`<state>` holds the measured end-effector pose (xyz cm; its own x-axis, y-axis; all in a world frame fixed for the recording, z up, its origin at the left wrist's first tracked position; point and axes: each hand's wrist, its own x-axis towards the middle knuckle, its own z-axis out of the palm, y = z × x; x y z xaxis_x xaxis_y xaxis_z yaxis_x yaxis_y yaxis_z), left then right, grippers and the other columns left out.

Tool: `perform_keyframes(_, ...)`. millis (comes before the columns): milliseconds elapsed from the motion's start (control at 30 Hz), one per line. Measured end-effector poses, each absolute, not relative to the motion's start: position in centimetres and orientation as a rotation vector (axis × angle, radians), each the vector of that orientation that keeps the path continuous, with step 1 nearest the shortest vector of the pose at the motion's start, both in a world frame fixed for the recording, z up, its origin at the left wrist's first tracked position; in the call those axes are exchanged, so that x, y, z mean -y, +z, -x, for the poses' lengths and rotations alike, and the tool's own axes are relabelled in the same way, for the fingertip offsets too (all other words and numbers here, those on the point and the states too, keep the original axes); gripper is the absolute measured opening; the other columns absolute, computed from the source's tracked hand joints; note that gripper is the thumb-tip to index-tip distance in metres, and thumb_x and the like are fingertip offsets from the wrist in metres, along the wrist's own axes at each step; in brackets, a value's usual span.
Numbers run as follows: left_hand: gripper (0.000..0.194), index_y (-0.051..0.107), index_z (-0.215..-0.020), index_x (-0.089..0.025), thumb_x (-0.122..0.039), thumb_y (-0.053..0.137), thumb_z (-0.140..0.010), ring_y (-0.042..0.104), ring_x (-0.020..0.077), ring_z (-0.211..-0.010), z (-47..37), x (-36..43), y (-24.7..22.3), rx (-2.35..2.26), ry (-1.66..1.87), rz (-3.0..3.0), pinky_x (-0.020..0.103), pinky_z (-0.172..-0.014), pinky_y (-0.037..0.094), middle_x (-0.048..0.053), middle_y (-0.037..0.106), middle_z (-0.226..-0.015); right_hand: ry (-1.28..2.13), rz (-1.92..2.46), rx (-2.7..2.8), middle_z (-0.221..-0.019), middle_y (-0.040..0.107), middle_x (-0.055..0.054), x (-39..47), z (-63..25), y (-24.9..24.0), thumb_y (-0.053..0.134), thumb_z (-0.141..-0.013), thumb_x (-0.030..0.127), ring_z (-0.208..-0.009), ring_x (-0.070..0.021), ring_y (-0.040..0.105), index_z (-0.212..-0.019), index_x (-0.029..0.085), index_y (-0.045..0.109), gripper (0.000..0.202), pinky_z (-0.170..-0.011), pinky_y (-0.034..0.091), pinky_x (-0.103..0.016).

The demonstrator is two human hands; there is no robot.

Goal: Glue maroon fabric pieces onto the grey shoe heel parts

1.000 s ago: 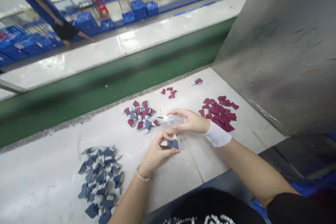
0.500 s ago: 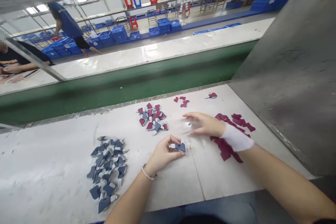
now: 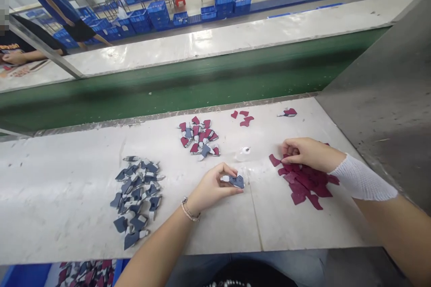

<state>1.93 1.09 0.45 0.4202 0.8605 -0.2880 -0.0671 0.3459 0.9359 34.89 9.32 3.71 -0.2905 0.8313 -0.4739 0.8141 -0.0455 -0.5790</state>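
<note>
My left hand (image 3: 218, 184) grips a blue-grey plastic part (image 3: 236, 181) with a pale end, between thumb and fingers just above the table. My right hand (image 3: 303, 152), with a white mesh sleeve at the wrist, is over the left edge of a pile of flat maroon pieces (image 3: 305, 184). Its fingers are curled in, the thumb against one maroon piece (image 3: 274, 160); the fingertips are partly blurred. A clear round item with a small hole (image 3: 245, 150) lies on the table between the hands.
Blue-grey parts (image 3: 136, 197) lie heaped at left; parts with maroon faces (image 3: 200, 136) form a group at mid-table. Farther back are loose maroon pieces (image 3: 247, 121) and a single part (image 3: 289, 112). A metal panel (image 3: 387, 80) borders the right. Below the front edge is a blue bin (image 3: 28, 276).
My right hand has moved right, from beside the clear round item to the maroon pile, and its fingers have curled in. My left hand still holds the blue-grey part. The view has tilted down.
</note>
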Motion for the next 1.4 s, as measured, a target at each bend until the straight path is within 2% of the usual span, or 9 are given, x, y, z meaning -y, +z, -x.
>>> perform_keyframes(67,0.039,0.060,-0.092,-0.017,-0.031,0.091,-0.071,0.069,0.0162,-0.100,-2.1,-0.5,0.8,-0.955,0.788,-1.050,0.031,-0.084,0.063,0.007,0.064,-0.113,1.329,1.818,2.050,-0.083,0.073,-0.008,-7.9,-34.2,4.7,0.078,-0.078,0.063,-0.071,-0.0214,0.069,-0.087,0.020,0.068,0.045,-0.065,0.057,-0.034)
perform_keyframes(167,0.032,0.063,-0.096,-0.018,-0.028,0.087,-0.076,0.072,0.0173,-0.103,-2.6,0.9,1.6,-0.984,0.894,-1.091,0.032,-0.083,0.065,0.009,0.067,-0.116,1.388,1.745,1.879,-0.097,0.077,-0.010,-4.5,-32.0,6.2,0.071,-0.081,0.073,-0.088,-0.0275,0.074,-0.099,0.025,0.071,0.051,-0.072,0.063,-0.037)
perform_keyframes(233,0.030,0.066,-0.098,-0.020,-0.026,0.086,-0.078,0.073,0.0168,-0.101,-2.9,1.8,2.0,-1.032,0.987,-1.147,0.029,-0.080,0.066,0.008,0.068,-0.117,1.491,1.619,1.791,-0.096,0.077,-0.010,-2.3,-29.8,7.1,0.074,-0.083,0.067,-0.092,-0.0281,0.075,-0.097,0.025,0.077,0.045,-0.075,0.065,-0.037)
perform_keyframes(367,0.027,0.067,-0.100,-0.022,-0.021,0.084,-0.080,0.073,0.0154,-0.098,-3.1,3.1,2.1,-1.163,1.196,-1.303,0.029,-0.083,0.065,0.005,0.071,-0.105,1.566,1.205,1.722,-0.093,0.077,-0.004,-0.1,-25.7,7.5,0.078,-0.087,0.048,-0.081,-0.0177,0.074,-0.083,0.029,0.083,0.019,-0.073,0.064,-0.026)
perform_keyframes(500,0.029,0.066,-0.102,-0.022,-0.018,0.085,-0.079,0.074,0.0155,-0.098,-3.2,3.4,1.3,-1.201,1.248,-1.383,0.030,-0.088,0.064,0.004,0.073,-0.103,1.626,1.166,1.649,-0.091,0.078,0.001,-0.5,-23.8,6.4,0.079,-0.089,0.038,-0.082,-0.0132,0.073,-0.089,0.034,0.083,0.006,-0.073,0.061,-0.019)
perform_keyframes(567,0.029,0.066,-0.103,-0.022,-0.017,0.084,-0.080,0.074,0.0156,-0.099,-3.2,3.4,1.0,-1.201,1.244,-1.390,0.030,-0.088,0.064,0.004,0.074,-0.105,1.668,1.225,1.619,-0.091,0.078,0.000,-0.9,-23.4,6.1,0.078,-0.088,0.039,-0.082,-0.0151,0.074,-0.093,0.033,0.084,0.009,-0.074,0.062,-0.022)
perform_keyframes(800,0.024,0.069,-0.104,-0.021,-0.020,0.082,-0.084,0.074,0.0192,-0.105,-3.2,3.6,0.3,-1.229,1.278,-1.514,0.033,-0.086,0.065,0.008,0.074,-0.112,1.635,1.458,1.615,-0.074,0.073,-0.004,-1.8,-22.6,6.4,0.084,-0.076,0.060,-0.066,-0.0177,0.067,-0.074,0.024,0.078,0.036,-0.057,0.055,-0.028)
perform_keyframes(1100,0.024,0.071,-0.102,-0.021,-0.020,0.084,-0.082,0.074,0.0164,-0.099,-2.9,3.3,0.3,-1.212,1.337,-1.613,0.026,-0.077,0.066,0.006,0.073,-0.108,1.791,1.411,1.489,-0.080,0.075,-0.003,-2.2,-22.8,5.6,0.088,-0.074,0.052,-0.073,-0.0162,0.069,-0.076,0.022,0.077,0.033,-0.064,0.055,-0.026)
perform_keyframes(1400,0.030,0.071,-0.104,-0.021,-0.018,0.087,-0.078,0.073,0.0191,-0.103,-2.9,3.2,0.2,-1.191,1.324,-1.613,0.029,-0.077,0.067,0.006,0.071,-0.109,1.823,1.381,1.466,-0.079,0.073,-0.003,-2.3,-22.8,5.4,0.086,-0.076,0.053,-0.075,-0.0162,0.067,-0.077,0.021,0.076,0.034,-0.067,0.054,-0.029)
